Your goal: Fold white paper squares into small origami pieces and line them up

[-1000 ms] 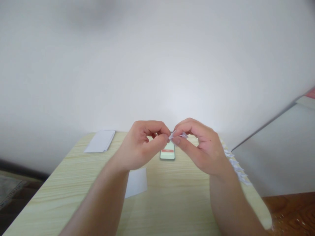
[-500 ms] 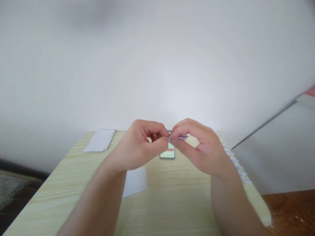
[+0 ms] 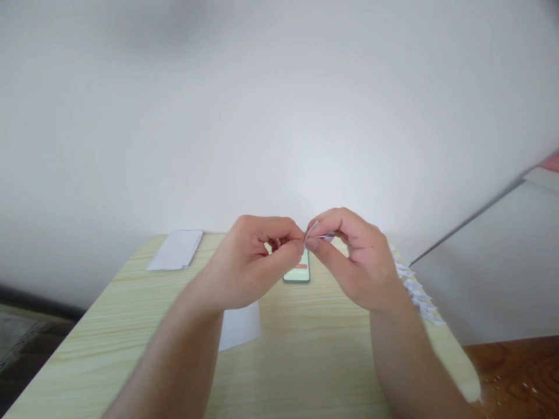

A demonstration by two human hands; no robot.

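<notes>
A small folded piece of white paper [image 3: 311, 230] is pinched between my two hands, above the middle of the table. My left hand [image 3: 257, 262] grips its left end between thumb and forefinger. Thumb and fingertips of my right hand [image 3: 356, 256] close on the other end, and a narrow flap stands up between the hands. Much of the folded paper is hidden by the fingers. Beneath the hands lies a phone [image 3: 297, 274] with a lit screen, partly covered. A single white sheet [image 3: 241, 327] rests under my left wrist.
A stack of white paper [image 3: 174, 250] lies at the table's back left. Several small folded white papers [image 3: 421, 299] line the right edge of the wooden table [image 3: 305, 361]. A white wall [image 3: 279, 116] rises behind, and a pale panel [image 3: 493, 273] stands to the right.
A flap of the folded paper now points upward, where the piece lay flatter before. Both hands keep their pinch and have shifted only slightly.
</notes>
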